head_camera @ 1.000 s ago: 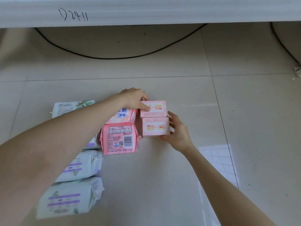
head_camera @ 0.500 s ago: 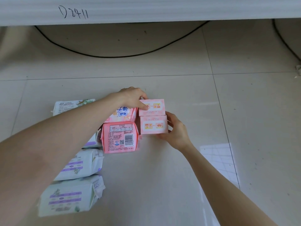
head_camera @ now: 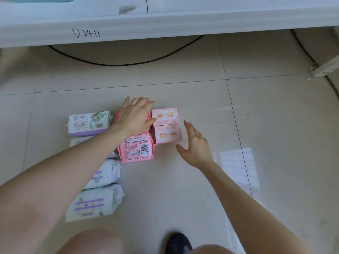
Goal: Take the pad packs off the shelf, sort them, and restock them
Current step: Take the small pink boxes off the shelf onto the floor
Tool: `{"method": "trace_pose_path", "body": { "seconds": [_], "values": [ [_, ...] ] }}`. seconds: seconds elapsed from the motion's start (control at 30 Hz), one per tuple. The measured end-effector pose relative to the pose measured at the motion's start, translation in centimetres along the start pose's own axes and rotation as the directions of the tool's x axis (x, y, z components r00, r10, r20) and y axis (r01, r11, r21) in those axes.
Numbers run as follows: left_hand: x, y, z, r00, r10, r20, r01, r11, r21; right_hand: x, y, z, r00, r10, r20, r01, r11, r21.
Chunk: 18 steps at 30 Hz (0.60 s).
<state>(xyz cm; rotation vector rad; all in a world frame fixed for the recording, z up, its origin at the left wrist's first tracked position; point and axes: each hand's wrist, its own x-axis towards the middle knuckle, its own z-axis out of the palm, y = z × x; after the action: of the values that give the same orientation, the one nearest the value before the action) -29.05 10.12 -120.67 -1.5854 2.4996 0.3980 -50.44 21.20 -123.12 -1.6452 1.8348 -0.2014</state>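
1. Left hand fingers straight, flat over the rear one of the pink packs. Right hand fingers spread, empty, just right of small pink boxes.
2. Pink packs at frame centre, white-purple packs in left column, all on floor.
3. Best next, I'd say: square the rows, then lift one kind at a time to shelf, frame top.

This looks like a shop's stock area: a white shelf hand-marked "D2411" on its edge, glossy beige floor tiles, retail pad packs in rows, and a black cable trailing underneath.

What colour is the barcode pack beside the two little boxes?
The barcode pack is pink; the head view shows it.
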Motion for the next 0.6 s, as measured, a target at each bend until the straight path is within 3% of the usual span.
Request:
{"method": "trace_pose_path", "body": {
  "seconds": [0.1,0.27,0.6],
  "values": [
    [-3.3,0.7,-1.5,1.000,0.007,-0.007,-0.007,0.997,0.076,-2.6,-1.9,-1.9,1.000,-0.004,0.008,0.005,0.984,-0.178],
    [-9.3,2.5,-5.7,0.997,-0.001,0.083,-0.011,0.989,0.150,-7.4,-5.9,-6.2,0.998,-0.002,0.055,0.020,0.942,-0.335],
    [-20.4,6.4,-23.7,0.992,-0.087,0.096,0.071,0.985,0.156,-17.3,-17.4,-20.4,0.996,-0.013,0.084,0.050,0.891,-0.451]
  ]
}}
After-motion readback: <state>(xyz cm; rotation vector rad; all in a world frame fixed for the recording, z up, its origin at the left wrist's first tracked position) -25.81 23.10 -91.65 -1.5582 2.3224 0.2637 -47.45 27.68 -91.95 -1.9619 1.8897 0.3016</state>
